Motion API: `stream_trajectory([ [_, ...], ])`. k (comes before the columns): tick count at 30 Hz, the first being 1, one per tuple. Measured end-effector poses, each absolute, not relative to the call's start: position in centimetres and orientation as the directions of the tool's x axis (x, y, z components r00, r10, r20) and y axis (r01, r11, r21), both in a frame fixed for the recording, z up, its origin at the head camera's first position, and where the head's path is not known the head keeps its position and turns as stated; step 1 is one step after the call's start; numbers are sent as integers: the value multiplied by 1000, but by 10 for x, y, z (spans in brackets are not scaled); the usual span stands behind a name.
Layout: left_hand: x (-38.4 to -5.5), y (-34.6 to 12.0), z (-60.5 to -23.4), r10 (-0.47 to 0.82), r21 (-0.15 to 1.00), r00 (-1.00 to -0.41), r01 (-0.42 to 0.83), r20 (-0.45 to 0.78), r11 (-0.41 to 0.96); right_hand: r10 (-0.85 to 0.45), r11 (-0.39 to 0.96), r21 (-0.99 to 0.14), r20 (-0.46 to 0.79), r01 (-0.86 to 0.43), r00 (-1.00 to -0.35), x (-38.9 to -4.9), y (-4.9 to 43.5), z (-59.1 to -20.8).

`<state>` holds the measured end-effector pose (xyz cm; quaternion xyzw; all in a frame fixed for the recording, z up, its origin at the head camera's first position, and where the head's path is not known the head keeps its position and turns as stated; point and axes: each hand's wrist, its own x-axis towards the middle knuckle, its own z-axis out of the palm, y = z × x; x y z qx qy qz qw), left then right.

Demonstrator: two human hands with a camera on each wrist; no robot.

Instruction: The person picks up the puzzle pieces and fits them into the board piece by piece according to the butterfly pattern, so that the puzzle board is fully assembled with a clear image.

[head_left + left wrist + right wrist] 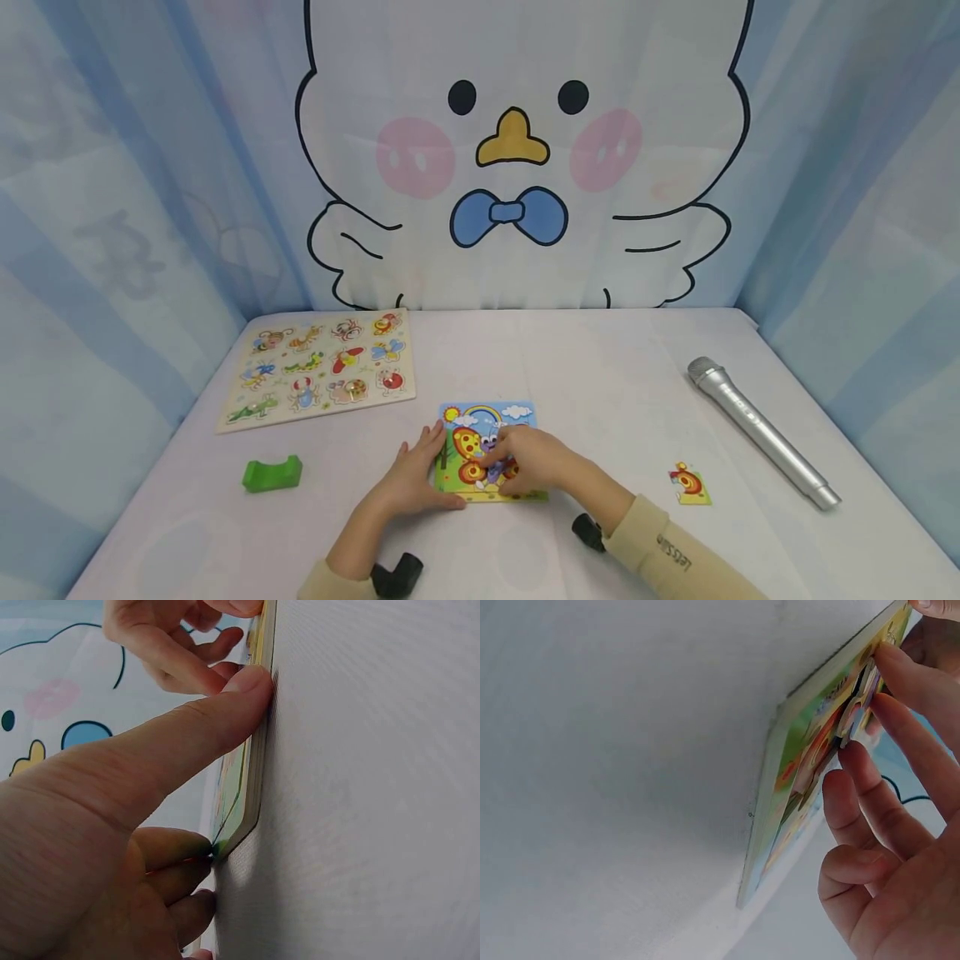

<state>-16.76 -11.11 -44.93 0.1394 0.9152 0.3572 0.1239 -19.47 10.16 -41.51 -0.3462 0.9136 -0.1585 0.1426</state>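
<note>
A small butterfly jigsaw puzzle (452, 479) lies in its flat board on the table. My left hand (412, 479) holds the board's near-left corner, thumb along the near edge and fingers at the left side. In the left wrist view, the thumb (202, 716) touches the board's edge (253, 791). Over the puzzle, my right hand (536, 458) pinches a puzzle piece (849, 720), which looks slightly tilted out of the board in the right wrist view. The fingers hide part of this piece. Off to the right lies a loose snail-patterned puzzle piece (692, 487).
A wooden insect peg puzzle (322, 371) lies at the back left. Nearer me is a green arched block (272, 474). A silver microphone (765, 433) lies along the right side. Patterned curtains (510, 275) hang behind the table and at both sides.
</note>
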Motion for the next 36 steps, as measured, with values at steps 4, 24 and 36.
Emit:
stream_trajectory([
  [4, -168, -111, -449, 340, 689, -931, 159, -134, 707, -686, 701, -392, -145, -595, -713, -195, 101, -416],
  [24, -167, -112, -447, 348, 694, -928, 165, -131, 701, -707, 621, -560, -98, -548, -701, -194, 114, -424],
  [36, -167, -111, -450, 336, 698, -934, 159, -123, 698, -681, 508, -724, -6, -466, -733, -192, 137, -421],
])
